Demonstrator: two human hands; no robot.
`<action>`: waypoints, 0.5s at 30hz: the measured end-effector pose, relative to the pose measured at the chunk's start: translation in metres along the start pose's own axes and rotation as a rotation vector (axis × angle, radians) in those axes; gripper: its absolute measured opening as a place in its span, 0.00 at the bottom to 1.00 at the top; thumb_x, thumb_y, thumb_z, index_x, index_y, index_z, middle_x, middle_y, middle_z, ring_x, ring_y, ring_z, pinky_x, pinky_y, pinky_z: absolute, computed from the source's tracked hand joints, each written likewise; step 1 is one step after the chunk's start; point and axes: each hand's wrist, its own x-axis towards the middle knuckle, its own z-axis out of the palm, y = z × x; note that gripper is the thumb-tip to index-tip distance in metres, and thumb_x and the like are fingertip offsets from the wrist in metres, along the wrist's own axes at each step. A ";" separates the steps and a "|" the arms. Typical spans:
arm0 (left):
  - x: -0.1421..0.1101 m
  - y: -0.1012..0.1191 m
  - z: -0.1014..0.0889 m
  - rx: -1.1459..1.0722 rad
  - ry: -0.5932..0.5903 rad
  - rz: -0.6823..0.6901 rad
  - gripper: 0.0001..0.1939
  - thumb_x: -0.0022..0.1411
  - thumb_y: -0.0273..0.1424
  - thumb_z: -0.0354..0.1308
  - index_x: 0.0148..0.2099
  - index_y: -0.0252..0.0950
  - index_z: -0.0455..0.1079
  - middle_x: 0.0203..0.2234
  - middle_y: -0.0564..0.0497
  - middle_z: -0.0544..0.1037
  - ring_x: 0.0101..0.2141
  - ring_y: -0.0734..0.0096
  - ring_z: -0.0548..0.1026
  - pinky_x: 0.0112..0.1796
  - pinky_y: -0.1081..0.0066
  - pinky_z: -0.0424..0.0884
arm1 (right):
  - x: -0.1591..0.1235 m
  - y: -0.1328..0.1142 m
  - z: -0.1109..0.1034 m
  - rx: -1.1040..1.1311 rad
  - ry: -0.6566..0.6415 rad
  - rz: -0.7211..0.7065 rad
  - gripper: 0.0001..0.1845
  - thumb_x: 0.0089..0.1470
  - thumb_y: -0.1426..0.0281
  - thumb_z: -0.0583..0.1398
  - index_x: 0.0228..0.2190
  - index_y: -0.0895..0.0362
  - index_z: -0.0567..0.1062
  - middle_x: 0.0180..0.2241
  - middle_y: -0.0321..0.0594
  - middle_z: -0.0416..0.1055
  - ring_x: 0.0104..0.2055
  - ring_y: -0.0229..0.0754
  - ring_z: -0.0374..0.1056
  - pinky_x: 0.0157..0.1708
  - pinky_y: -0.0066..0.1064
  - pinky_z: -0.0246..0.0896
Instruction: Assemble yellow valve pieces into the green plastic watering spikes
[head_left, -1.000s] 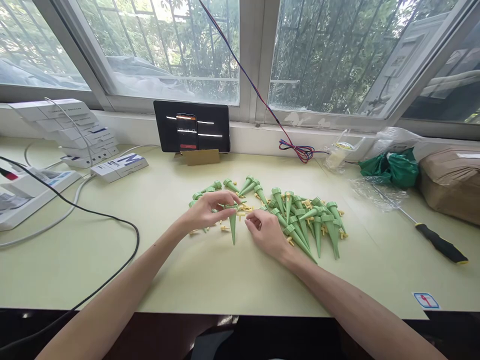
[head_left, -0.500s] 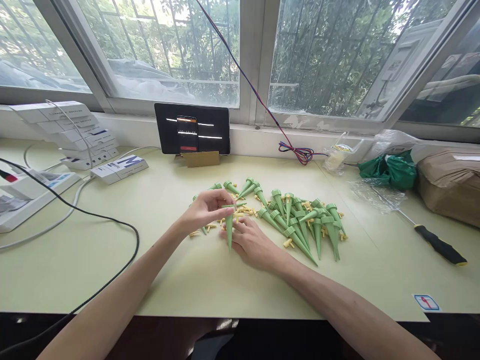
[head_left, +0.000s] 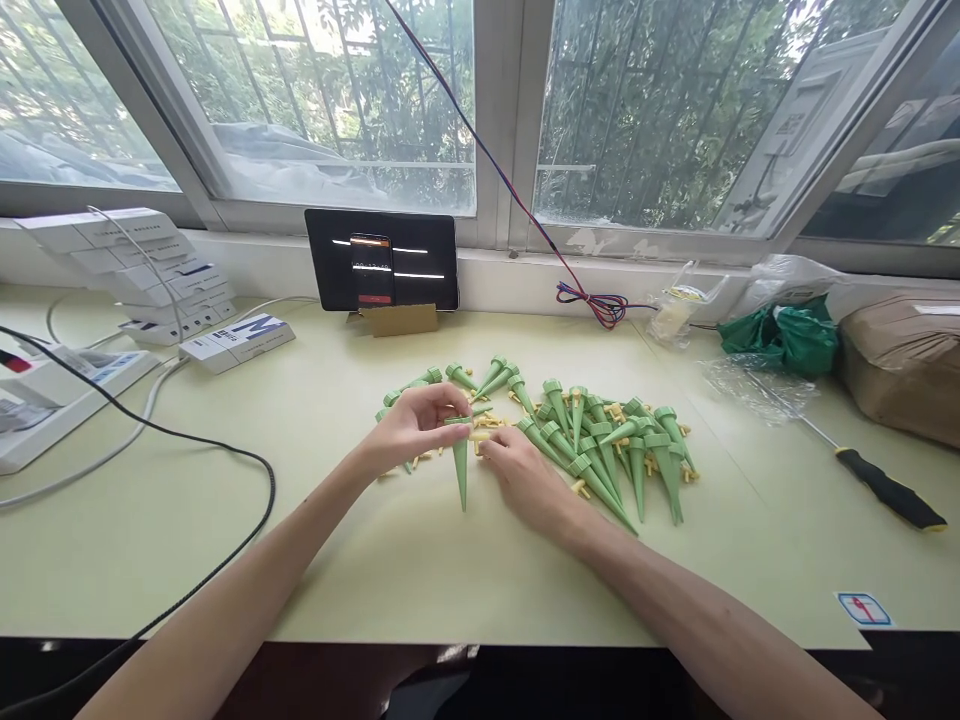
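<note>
My left hand pinches the wide top of a green plastic spike, which points down toward the table. My right hand holds a small yellow valve piece against the side of that spike's top, fingers closed on it. A pile of green spikes lies just right of my hands. Several loose yellow pieces and more green spikes lie behind my hands.
A tablet leans on the sill wall, with a cardboard piece under it. White boxes and a power strip sit left, with a black cable. A screwdriver, plastic bags and a brown package are right.
My right hand went down to the table beside the spike, then came up with a yellow piece to the spike's top. The left hand kept holding the spike.
</note>
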 end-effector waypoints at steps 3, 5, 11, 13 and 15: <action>0.000 0.000 -0.001 -0.007 0.005 -0.031 0.10 0.60 0.33 0.65 0.39 0.33 0.70 0.28 0.53 0.67 0.25 0.79 0.64 0.22 0.78 0.59 | -0.002 -0.002 -0.004 0.026 -0.028 0.030 0.16 0.59 0.84 0.50 0.38 0.56 0.72 0.39 0.42 0.64 0.41 0.40 0.62 0.40 0.30 0.59; 0.000 -0.001 -0.001 -0.002 0.015 -0.052 0.10 0.60 0.34 0.64 0.39 0.34 0.69 0.29 0.53 0.67 0.24 0.80 0.63 0.21 0.79 0.58 | -0.003 -0.002 -0.006 0.072 -0.027 0.044 0.18 0.58 0.85 0.50 0.39 0.56 0.73 0.39 0.41 0.63 0.40 0.39 0.62 0.39 0.30 0.60; 0.001 -0.007 -0.003 0.050 0.003 -0.133 0.12 0.61 0.38 0.63 0.41 0.35 0.70 0.27 0.54 0.65 0.20 0.82 0.59 0.19 0.78 0.56 | -0.001 0.003 -0.005 0.263 0.116 0.040 0.15 0.62 0.79 0.51 0.39 0.56 0.75 0.37 0.41 0.65 0.36 0.38 0.65 0.38 0.30 0.63; 0.001 -0.008 -0.004 0.085 -0.010 -0.155 0.13 0.61 0.39 0.62 0.41 0.35 0.71 0.25 0.54 0.65 0.20 0.81 0.59 0.19 0.77 0.57 | 0.001 0.003 -0.006 0.326 0.175 0.067 0.13 0.62 0.77 0.51 0.36 0.56 0.75 0.35 0.40 0.66 0.34 0.37 0.66 0.37 0.30 0.65; 0.001 -0.008 -0.003 0.105 -0.019 -0.168 0.13 0.61 0.40 0.61 0.41 0.34 0.71 0.24 0.54 0.65 0.20 0.81 0.60 0.20 0.77 0.58 | 0.003 0.002 -0.008 0.415 0.221 0.116 0.11 0.62 0.75 0.53 0.34 0.57 0.75 0.34 0.39 0.68 0.31 0.36 0.68 0.36 0.31 0.66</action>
